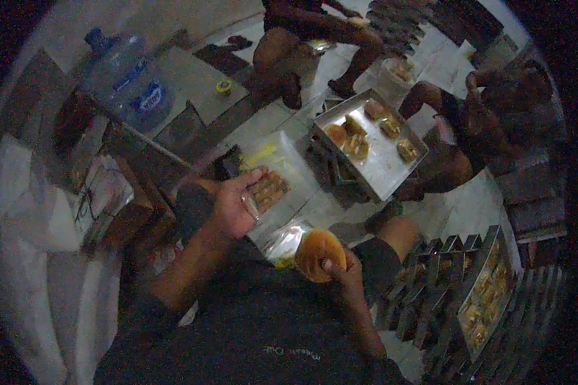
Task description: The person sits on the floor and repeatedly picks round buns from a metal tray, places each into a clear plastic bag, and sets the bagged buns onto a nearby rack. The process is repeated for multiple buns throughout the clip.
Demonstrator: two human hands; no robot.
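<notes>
My right hand (344, 266) grips a round browned bun (321, 255) near my lap, with the thumb on its top. Against the bun's left side lies a shiny clear plastic bag (286, 243). To the upper left, my left hand (238, 204) is spread with its palm up, at the edge of a clear plastic packaging stack with yellow print (265, 156). Small brown pieces or a printed picture (271, 187) show by its fingers; the blur does not settle which. Whether the left hand holds the plastic cannot be told.
A metal tray (385, 185) with several buns stands at the upper right. Stacked trays (424, 298) with more buns (484, 303) are at the lower right. A large water bottle (135, 86) lies at the upper left. Two other people sit nearby, one at the top, one at the right.
</notes>
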